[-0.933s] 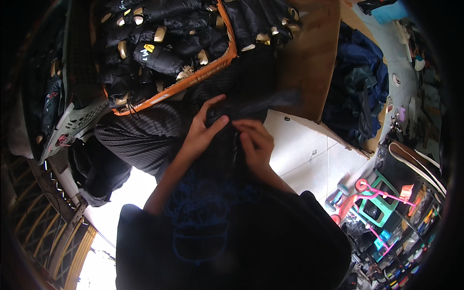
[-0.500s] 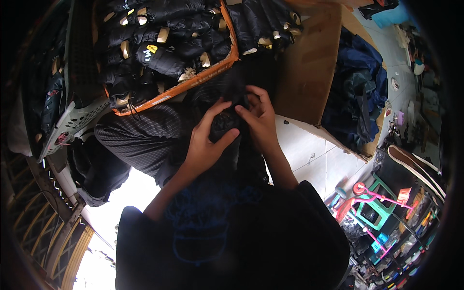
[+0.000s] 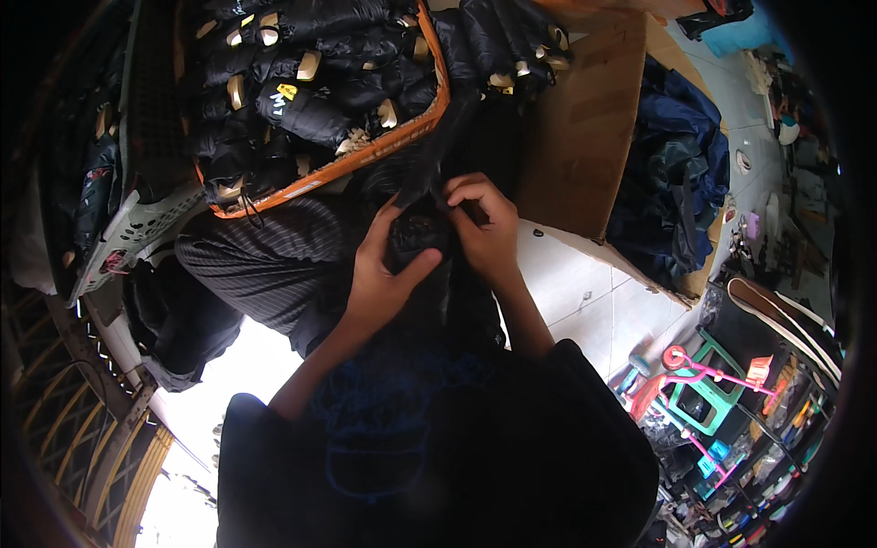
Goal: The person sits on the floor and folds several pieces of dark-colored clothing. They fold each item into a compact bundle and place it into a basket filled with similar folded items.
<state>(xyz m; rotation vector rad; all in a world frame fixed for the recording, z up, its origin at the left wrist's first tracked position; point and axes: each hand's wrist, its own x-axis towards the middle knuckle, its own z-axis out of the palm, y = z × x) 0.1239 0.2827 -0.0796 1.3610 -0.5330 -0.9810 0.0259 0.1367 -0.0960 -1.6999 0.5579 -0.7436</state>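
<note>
Both hands (image 3: 429, 256) around black folded bundle (image 3: 418, 233), long axis away.

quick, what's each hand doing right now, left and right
Left hand: closed around a small black rolled bundle, thumb across its front.
Right hand: fingers curled on the same bundle, pinching its top edge.

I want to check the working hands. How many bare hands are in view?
2. The left hand grips a black bundle from the left; the right hand holds it from the right, below the orange basket.
</note>
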